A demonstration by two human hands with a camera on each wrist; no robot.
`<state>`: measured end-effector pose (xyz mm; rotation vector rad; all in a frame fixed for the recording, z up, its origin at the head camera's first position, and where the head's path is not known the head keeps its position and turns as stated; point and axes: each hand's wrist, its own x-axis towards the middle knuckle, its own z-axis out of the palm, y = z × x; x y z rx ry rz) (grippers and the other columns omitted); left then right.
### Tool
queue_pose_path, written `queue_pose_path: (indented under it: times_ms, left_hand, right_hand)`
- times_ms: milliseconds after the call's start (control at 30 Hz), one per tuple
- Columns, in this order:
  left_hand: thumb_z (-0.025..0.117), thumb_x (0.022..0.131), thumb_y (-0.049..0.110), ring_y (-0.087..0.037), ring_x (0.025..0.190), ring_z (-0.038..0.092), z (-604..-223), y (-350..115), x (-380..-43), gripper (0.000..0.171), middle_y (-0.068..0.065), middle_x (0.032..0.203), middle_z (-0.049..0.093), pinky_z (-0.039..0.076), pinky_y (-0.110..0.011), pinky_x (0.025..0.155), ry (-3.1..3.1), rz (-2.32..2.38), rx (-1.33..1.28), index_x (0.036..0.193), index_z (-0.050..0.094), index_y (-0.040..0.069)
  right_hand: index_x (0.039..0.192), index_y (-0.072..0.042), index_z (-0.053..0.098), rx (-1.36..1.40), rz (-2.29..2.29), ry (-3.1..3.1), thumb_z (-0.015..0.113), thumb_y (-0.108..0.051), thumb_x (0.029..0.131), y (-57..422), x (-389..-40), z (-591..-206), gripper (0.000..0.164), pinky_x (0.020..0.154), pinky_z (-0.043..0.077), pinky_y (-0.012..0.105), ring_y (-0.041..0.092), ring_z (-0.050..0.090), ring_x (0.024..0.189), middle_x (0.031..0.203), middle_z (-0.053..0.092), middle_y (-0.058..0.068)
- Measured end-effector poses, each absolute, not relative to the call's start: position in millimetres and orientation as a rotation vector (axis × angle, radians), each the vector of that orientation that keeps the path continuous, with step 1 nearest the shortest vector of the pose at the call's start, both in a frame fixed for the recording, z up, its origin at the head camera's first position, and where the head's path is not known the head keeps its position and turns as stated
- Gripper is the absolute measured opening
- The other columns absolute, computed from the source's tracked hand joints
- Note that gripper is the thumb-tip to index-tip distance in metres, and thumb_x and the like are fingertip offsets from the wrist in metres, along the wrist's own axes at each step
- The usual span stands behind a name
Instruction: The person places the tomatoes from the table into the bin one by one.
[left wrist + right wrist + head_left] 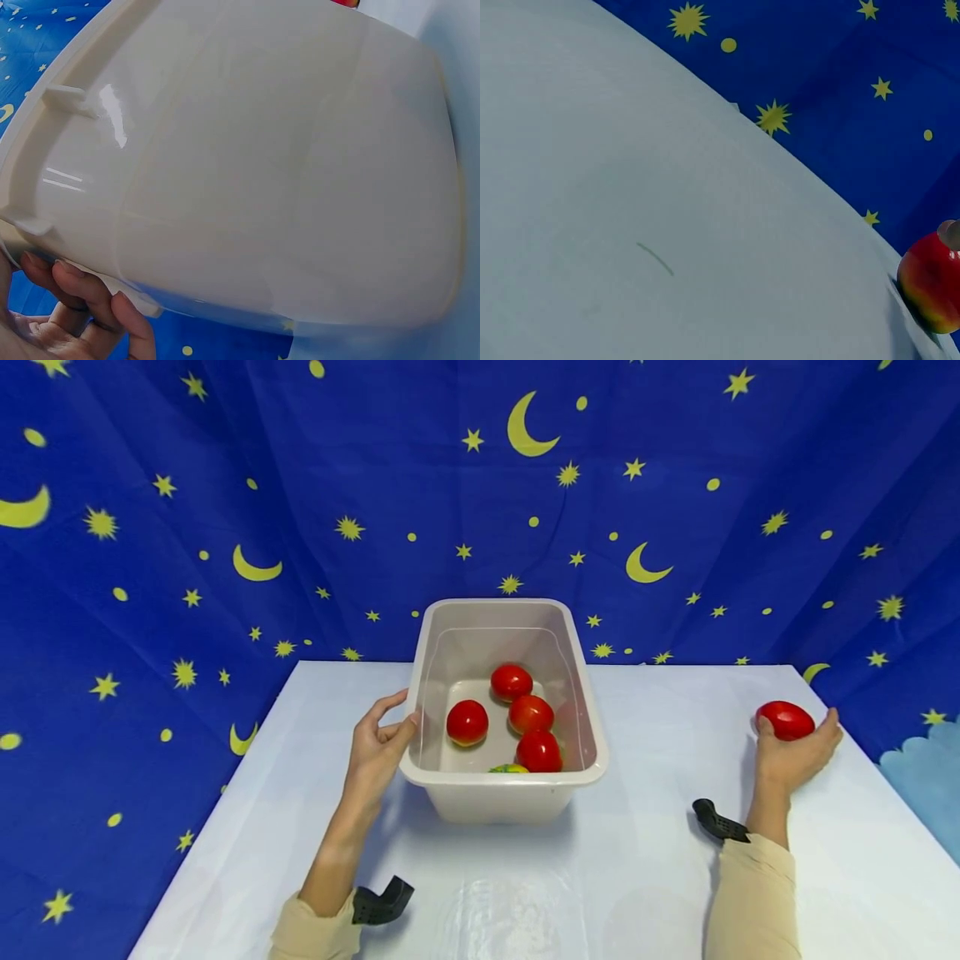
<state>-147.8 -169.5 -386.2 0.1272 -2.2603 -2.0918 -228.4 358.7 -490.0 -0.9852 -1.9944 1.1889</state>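
My left hand grips the left rim of a pale grey plastic bin, thumb at the rim. In the left wrist view, curled fingers show beneath the bin's outer wall. Inside the bin lie several glossy red fruits and a partly hidden green-and-yellow piece. Far to the right, my right hand holds an oval red fruit between thumb and fingers. The right wrist view shows this oval red fruit shading to yellow-green below, with a fingertip on it.
A white-covered table carries the bin near its back edge. Behind and beside it hangs a blue cloth with yellow moons and stars. Each wrist bears a black mount, one at the left, one at the right.
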Motion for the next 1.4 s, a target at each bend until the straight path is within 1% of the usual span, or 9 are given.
queue_pose_path:
  times_ms: [233, 400, 567, 733, 900, 967, 1067, 1267, 1400]
  left_hand:
    - [0.059, 0.097, 0.015, -0.012, 0.073, 0.071, -389, -167, -147, 0.045, -0.025, 0.102, 0.072, 0.056, -0.033, 0.073, -2.263, -2.092, 0.132, 0.141, 0.048, 0.012]
    - [0.058, 0.097, 0.013, -0.013, 0.074, 0.071, -390, -165, -147, 0.045, -0.026, 0.102, 0.071, 0.056, -0.030, 0.071, -2.251, -2.099, 0.127, 0.141, 0.048, 0.012]
    - [0.059, 0.097, 0.012, -0.013, 0.074, 0.071, -391, -165, -147, 0.045, -0.025, 0.102, 0.072, 0.056, -0.029, 0.070, -2.241, -2.111, 0.135, 0.141, 0.048, 0.012]
    - [0.058, 0.098, 0.011, -0.011, 0.073, 0.071, -391, -166, -146, 0.044, -0.023, 0.100, 0.073, 0.056, -0.028, 0.070, -2.228, -2.121, 0.141, 0.141, 0.048, 0.012]
    - [0.058, 0.098, 0.011, -0.013, 0.072, 0.071, -390, -166, -146, 0.044, -0.020, 0.097, 0.074, 0.056, -0.028, 0.069, -2.224, -2.128, 0.132, 0.141, 0.048, 0.012]
    - [0.058, 0.097, 0.011, -0.014, 0.073, 0.072, -389, -166, -146, 0.044, -0.020, 0.097, 0.074, 0.056, -0.028, 0.069, -2.224, -2.123, 0.129, 0.141, 0.048, 0.012]
    - [0.059, 0.097, 0.011, -0.014, 0.074, 0.072, -388, -167, -147, 0.044, -0.020, 0.097, 0.074, 0.056, -0.028, 0.070, -2.231, -2.114, 0.122, 0.140, 0.049, 0.013]
    - [0.059, 0.098, 0.013, -0.010, 0.073, 0.072, -386, -167, -147, 0.044, -0.018, 0.096, 0.074, 0.056, -0.027, 0.070, -2.250, -2.108, 0.139, 0.141, 0.048, 0.013]
    - [0.058, 0.098, 0.011, -0.010, 0.072, 0.071, -385, -168, -148, 0.044, -0.016, 0.094, 0.075, 0.056, -0.026, 0.069, -2.244, -2.110, 0.137, 0.141, 0.048, 0.013]
  right_hand:
    - [0.157, -0.026, 0.014, -1.016, 1.199, -2.013, 0.064, -0.030, 0.092, 361, -229, -494, 0.082, 0.121, 0.013, 0.037, 0.017, 0.011, 0.151, 0.164, 0.014, -0.003]
    - [0.157, -0.024, 0.018, -1.019, 1.189, -2.010, 0.062, -0.029, 0.092, 364, -231, -493, 0.078, 0.121, 0.014, 0.036, 0.017, 0.013, 0.151, 0.163, 0.018, -0.003]
    - [0.157, -0.023, 0.017, -1.029, 1.199, -2.004, 0.062, -0.029, 0.092, 365, -232, -491, 0.078, 0.121, 0.014, 0.035, 0.017, 0.013, 0.150, 0.163, 0.018, -0.003]
    - [0.157, -0.020, 0.018, -1.034, 1.198, -2.008, 0.059, -0.027, 0.093, 365, -234, -491, 0.076, 0.121, 0.012, 0.035, 0.018, 0.015, 0.150, 0.163, 0.019, 0.000]
    - [0.157, -0.017, 0.017, -1.073, 1.196, -2.023, 0.057, -0.027, 0.095, 365, -233, -491, 0.075, 0.121, 0.011, 0.038, 0.020, 0.014, 0.151, 0.164, 0.018, 0.003]
    - [0.157, -0.017, 0.017, -1.086, 1.203, -2.024, 0.058, -0.027, 0.095, 365, -233, -492, 0.075, 0.121, 0.011, 0.038, 0.021, 0.013, 0.151, 0.164, 0.017, 0.004]
    - [0.157, -0.015, 0.019, -1.082, 1.202, -2.016, 0.060, -0.026, 0.093, 365, -235, -494, 0.076, 0.121, 0.013, 0.038, 0.022, 0.016, 0.150, 0.163, 0.021, 0.005]
    - [0.156, -0.012, 0.020, -1.091, 1.194, -2.061, 0.062, -0.030, 0.093, 366, -238, -498, 0.078, 0.121, 0.016, 0.040, 0.025, 0.019, 0.149, 0.161, 0.024, 0.007]
    - [0.156, -0.013, 0.021, -1.111, 1.201, -2.058, 0.062, -0.030, 0.094, 365, -239, -499, 0.076, 0.121, 0.016, 0.039, 0.024, 0.020, 0.149, 0.161, 0.025, 0.006]
